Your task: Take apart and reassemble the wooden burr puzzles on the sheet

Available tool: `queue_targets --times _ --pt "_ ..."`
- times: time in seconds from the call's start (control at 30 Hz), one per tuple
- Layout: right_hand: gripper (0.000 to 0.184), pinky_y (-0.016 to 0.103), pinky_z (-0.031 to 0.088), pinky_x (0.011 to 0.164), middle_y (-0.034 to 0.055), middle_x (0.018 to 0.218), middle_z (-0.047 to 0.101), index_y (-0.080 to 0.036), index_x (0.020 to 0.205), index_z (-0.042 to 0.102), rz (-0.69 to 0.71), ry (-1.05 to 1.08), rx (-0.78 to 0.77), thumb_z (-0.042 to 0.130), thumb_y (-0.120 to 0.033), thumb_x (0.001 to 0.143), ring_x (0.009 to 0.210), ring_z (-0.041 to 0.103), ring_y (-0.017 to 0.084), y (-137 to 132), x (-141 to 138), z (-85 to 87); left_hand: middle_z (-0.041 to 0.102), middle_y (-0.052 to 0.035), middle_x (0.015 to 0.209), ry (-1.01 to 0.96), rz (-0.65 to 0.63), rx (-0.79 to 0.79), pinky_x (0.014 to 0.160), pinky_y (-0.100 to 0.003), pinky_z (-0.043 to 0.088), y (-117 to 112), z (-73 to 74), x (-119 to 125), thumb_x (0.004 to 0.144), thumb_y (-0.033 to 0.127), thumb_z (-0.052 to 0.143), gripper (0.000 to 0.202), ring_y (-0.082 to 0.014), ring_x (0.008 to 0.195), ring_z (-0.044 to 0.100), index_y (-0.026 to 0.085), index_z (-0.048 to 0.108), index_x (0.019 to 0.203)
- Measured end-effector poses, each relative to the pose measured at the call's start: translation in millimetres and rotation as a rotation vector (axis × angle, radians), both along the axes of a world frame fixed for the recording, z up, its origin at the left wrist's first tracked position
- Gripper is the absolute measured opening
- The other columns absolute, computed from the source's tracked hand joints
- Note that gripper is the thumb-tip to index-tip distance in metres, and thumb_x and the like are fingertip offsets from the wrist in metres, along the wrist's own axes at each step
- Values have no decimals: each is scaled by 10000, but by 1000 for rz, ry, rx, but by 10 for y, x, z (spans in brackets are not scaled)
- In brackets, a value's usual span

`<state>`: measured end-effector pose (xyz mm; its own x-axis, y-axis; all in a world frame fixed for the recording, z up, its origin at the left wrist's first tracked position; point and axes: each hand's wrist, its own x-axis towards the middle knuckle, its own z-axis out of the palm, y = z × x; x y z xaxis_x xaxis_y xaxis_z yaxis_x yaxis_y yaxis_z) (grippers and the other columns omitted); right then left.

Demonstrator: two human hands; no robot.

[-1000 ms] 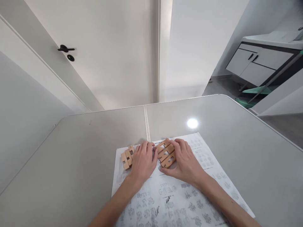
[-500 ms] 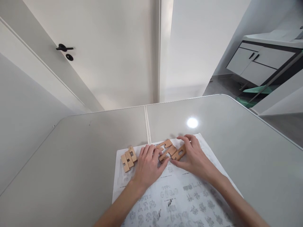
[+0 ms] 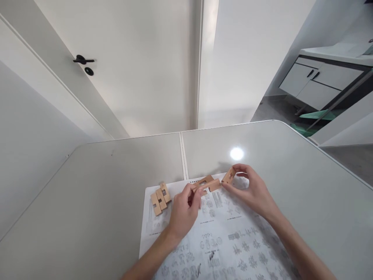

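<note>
My left hand [image 3: 186, 206] is closed, thumb against fingers, on one end of a notched wooden puzzle piece [image 3: 215, 185] that points to the right. Between thumb and fingers of my right hand [image 3: 250, 188] is a slotted wooden puzzle piece [image 3: 229, 175], tilted up. The two held pieces come close at their ends; whether they touch I cannot tell. Behind the left-hand piece lies another wooden piece [image 3: 207, 180] with an opening, partly hidden. Three lighter wooden pieces [image 3: 160, 199] with square notches lie side by side, left of my left hand.
A white printed sheet [image 3: 215, 237] with rows of small diagrams lies under the hands on a grey table [image 3: 96, 202]. A seam [image 3: 183, 155] crosses the tabletop. Beyond stand a white door with a black handle [image 3: 83, 60] and, at right, a white cabinet [image 3: 317, 79].
Both hands have lifted a wooden piece off the sheet. The right-hand piece now stands tilted, and the left-hand piece has been turned onto its narrow side.
</note>
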<state>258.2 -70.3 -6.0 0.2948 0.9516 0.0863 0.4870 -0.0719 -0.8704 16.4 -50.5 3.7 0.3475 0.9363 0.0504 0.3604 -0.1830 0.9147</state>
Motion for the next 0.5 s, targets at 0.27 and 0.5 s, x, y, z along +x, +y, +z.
queue_targets --times 0.27,0.5 --pt "617 516 518 1128 96 1407 667 -351 1253 629 257 669 108 834 -686 777 1357 603 349 2 -124 51 502 77 556 -513 -120 -549 440 -217 217 -32 27 56 1044 624 509 433 -62 437 281 216 468 906" --pt "708 600 505 1140 108 1484 642 -385 1315 587 376 605 80 748 -800 765 1413 570 402 1 -171 40 539 73 525 -555 -121 -592 404 -210 231 31 -47 37 1041 628 527 436 -55 377 320 198 515 967"
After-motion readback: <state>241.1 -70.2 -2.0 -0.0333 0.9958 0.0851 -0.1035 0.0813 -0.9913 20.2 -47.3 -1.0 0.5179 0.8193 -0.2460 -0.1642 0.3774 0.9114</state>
